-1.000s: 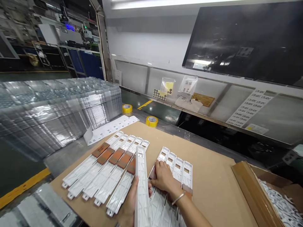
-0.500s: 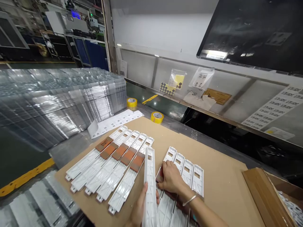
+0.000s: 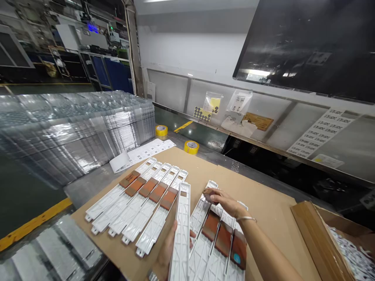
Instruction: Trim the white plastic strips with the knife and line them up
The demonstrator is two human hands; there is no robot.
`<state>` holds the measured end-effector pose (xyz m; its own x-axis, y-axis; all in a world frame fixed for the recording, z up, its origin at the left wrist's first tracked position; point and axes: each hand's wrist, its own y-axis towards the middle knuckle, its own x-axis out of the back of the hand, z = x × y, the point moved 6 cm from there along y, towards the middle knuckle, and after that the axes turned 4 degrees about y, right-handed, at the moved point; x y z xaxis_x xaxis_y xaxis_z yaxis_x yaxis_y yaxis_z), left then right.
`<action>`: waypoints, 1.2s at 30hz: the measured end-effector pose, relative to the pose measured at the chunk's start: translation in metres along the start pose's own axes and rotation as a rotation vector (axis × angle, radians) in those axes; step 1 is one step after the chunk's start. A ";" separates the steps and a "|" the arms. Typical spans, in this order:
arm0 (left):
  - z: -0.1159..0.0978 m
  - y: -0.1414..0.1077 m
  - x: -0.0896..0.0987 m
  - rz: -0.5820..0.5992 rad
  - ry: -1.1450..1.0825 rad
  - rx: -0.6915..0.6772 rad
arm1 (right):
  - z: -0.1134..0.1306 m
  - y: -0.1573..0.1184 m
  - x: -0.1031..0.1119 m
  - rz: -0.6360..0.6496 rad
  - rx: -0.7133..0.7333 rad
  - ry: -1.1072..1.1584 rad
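Holding a long white ribbed plastic strip [image 3: 181, 234] in the left hand [image 3: 167, 248], with grip closed on it, between two rows of similar white strips [image 3: 129, 214], most bearing rust-brown blocks [image 3: 158, 192]. Pinching a small dark brown piece [image 3: 209, 194] in the right hand [image 3: 227, 202], above the right row's nearest strip. Working over a flat brown cardboard sheet [image 3: 269, 218] on a grey desk [image 3: 90, 179], near two yellow tape rolls [image 3: 191, 151] and a brown cardboard box [image 3: 319, 238].
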<state>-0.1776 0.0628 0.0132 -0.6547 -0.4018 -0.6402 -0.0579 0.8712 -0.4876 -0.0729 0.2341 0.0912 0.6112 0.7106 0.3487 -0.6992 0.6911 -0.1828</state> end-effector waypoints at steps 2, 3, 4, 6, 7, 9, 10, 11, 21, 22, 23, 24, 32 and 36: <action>0.001 -0.004 0.000 -0.007 0.013 0.037 | 0.010 -0.022 -0.010 -0.036 0.063 0.025; 0.001 -0.007 -0.001 -0.009 0.014 0.051 | 0.015 -0.036 -0.020 -0.043 0.099 0.021; 0.001 -0.010 -0.001 -0.016 0.012 0.053 | 0.021 -0.051 -0.031 -0.044 0.134 0.015; -0.001 -0.017 -0.003 -0.034 0.014 0.031 | 0.036 -0.080 -0.058 -0.023 0.245 -0.044; -0.001 -0.020 -0.004 -0.045 0.024 0.011 | 0.043 -0.092 -0.071 -0.011 0.307 -0.094; -0.002 -0.026 -0.005 -0.073 0.069 -0.032 | 0.053 -0.109 -0.093 -0.039 0.433 -0.212; -0.002 -0.030 -0.006 -0.085 0.099 -0.055 | 0.056 -0.114 -0.101 -0.078 0.482 -0.266; -0.002 -0.033 -0.007 -0.091 0.128 -0.075 | 0.056 -0.117 -0.107 -0.123 0.522 -0.315; 0.001 -0.059 -0.028 -0.023 0.190 -0.224 | 0.030 -0.127 -0.127 -0.203 0.557 -0.516; 0.002 -0.060 -0.031 0.024 0.167 -0.244 | 0.030 -0.129 -0.129 -0.200 0.550 -0.520; 0.003 -0.061 -0.033 0.066 0.145 -0.260 | 0.030 -0.131 -0.130 -0.196 0.547 -0.522; 0.004 -0.062 -0.033 0.100 0.128 -0.271 | 0.029 -0.133 -0.131 -0.196 0.547 -0.518; 0.019 -0.079 -0.031 0.190 0.319 -0.275 | 0.016 -0.141 -0.110 -0.447 0.137 0.049; 0.029 -0.089 -0.027 0.116 0.500 -0.308 | 0.012 -0.134 -0.117 -0.600 -0.049 0.353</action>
<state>-0.1328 -0.0122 0.0564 -0.9409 -0.1823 -0.2853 -0.1313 0.9732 -0.1888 -0.0552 0.0568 0.0863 0.9764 0.1991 0.0839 -0.1910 0.9769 -0.0962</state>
